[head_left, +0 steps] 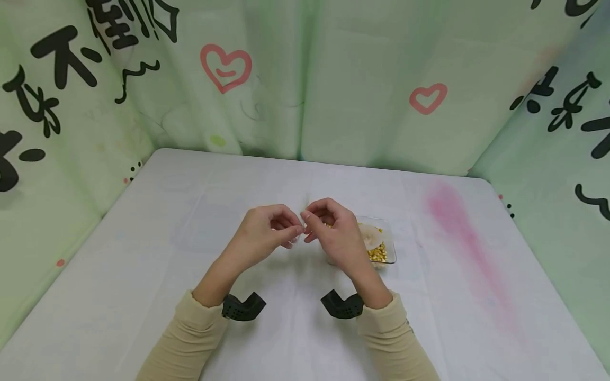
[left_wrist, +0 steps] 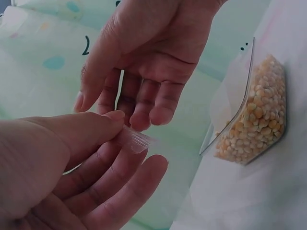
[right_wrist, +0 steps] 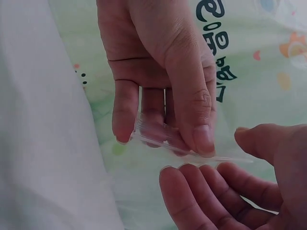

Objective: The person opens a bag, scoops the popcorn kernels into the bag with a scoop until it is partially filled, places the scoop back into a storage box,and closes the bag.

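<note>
My left hand [head_left: 261,232] pinches a small clear plastic bag [left_wrist: 136,140] between thumb and index finger. A ridged strip shows along the bag's edge in the left wrist view, and its thin film [right_wrist: 152,128] hangs over the left fingers in the right wrist view. My right hand [head_left: 337,236] is close beside it. Its thumb stands apart from its loosely bent fingers [right_wrist: 184,196], just under the bag's edge in the right wrist view, with nothing between them. Both hands are raised over the table's middle.
Behind the right hand stands a clear container [head_left: 393,253] of yellow corn kernels [left_wrist: 259,115], with a pale, rounded thing [head_left: 371,236] on top. A white cloth covers the table [head_left: 229,185], with a pink stain [head_left: 452,217] at right. Green printed curtains [head_left: 343,79] surround it.
</note>
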Demonstrator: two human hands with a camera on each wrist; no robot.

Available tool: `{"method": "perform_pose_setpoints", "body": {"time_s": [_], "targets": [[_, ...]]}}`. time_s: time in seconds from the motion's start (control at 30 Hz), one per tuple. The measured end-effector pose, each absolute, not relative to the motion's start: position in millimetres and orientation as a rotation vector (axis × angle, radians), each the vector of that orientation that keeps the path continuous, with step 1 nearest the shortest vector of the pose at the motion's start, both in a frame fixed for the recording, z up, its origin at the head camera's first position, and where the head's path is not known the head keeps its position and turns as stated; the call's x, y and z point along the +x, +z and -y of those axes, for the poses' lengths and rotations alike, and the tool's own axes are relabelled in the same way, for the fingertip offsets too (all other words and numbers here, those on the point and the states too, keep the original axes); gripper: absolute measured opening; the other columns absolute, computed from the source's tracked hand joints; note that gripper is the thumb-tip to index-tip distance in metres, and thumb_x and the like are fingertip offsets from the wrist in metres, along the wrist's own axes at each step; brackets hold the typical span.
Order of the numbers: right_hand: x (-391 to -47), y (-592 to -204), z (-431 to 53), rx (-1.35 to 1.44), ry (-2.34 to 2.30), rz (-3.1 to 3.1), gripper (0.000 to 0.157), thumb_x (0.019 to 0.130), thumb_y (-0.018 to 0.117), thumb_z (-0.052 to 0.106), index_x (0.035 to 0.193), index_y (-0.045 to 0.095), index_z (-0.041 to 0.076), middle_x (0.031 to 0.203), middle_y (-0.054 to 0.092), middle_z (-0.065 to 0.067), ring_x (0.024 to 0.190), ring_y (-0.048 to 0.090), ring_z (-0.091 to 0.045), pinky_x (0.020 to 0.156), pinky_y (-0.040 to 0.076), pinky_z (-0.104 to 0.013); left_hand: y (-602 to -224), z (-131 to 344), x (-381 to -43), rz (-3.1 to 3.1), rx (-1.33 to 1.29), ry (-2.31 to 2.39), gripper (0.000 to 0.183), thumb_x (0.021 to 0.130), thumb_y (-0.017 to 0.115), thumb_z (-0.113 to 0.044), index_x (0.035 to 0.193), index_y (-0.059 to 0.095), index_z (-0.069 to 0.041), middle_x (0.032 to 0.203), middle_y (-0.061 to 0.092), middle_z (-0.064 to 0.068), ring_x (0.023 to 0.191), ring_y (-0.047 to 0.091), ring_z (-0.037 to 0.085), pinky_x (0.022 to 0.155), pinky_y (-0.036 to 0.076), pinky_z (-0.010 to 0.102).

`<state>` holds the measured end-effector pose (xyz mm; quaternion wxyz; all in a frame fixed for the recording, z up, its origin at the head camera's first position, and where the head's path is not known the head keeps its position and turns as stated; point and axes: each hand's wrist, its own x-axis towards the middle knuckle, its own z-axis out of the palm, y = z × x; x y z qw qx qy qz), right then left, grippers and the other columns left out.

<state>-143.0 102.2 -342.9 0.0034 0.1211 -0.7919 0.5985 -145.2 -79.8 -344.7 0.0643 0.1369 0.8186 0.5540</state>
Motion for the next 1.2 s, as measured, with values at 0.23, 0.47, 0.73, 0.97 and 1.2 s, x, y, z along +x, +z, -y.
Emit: {"method": "perform_pose_setpoints", "body": {"time_s": [0.23,0.47,0.73,0.97,1.2], "targets": [[-141.3,-342.5,-103.7,0.401,1.865,2.497,0.02,0.098,0.063,0.023,0.106,0.065,0.005,0.095,0.068,-0.015,0.07,0.07,-0.023,0.069,0.06,-0.035,-345.5,78.6,-145.2,-2.536,0.491,1.615,0.013,0.087,0.077,-0.025,0.087,0.069,-0.015,0.076,0.072,0.001,0.066,0.068,0.015,0.064,0.054,0.034],[-141.1,-340.6,-106.0,0.392,1.929,2.475,0.017,0.1,0.058,0.016,0.107,0.067,0.003,0.096,0.069,-0.016,0.075,0.071,-0.025,0.07,0.061,-0.034,-346.1,77.8,-147.9,-2.417,0.44,1.687,0.014,0.089,0.075,-0.021,0.091,0.067,-0.01,0.077,0.071,0.007,0.066,0.07,0.018,0.07,0.06,0.039],[-141.5,-339.3,-105.2,0.341,1.992,2.466,0.017,0.1,0.057,0.011,0.107,0.067,0.0,0.097,0.068,-0.018,0.081,0.069,-0.024,0.069,0.061,-0.034,-349.7,76.6,-148.4,-2.41,0.408,1.731,0.011,0.092,0.071,-0.017,0.095,0.065,-0.009,0.089,0.072,0.013,0.074,0.073,0.023,0.069,0.061,0.035],[-140.6,-338.4,-102.4,0.318,1.871,2.528,0.02,0.097,0.064,0.022,0.106,0.069,0.005,0.095,0.07,-0.014,0.075,0.072,-0.027,0.073,0.061,-0.039,-350.0,73.6,-145.6,-2.568,0.552,1.683,0.006,0.092,0.07,-0.013,0.094,0.066,-0.011,0.085,0.074,0.009,0.07,0.07,0.015,0.067,0.058,0.034],[-140.8,-340.4,-102.7,0.333,1.836,2.513,0.015,0.097,0.063,0.013,0.106,0.07,0.002,0.093,0.07,-0.014,0.076,0.071,-0.023,0.071,0.061,-0.031,-351.4,74.1,-147.3,-2.502,0.505,1.745,0.005,0.093,0.069,-0.012,0.096,0.066,-0.01,0.089,0.07,0.005,0.072,0.072,0.016,0.07,0.059,0.028]]}}
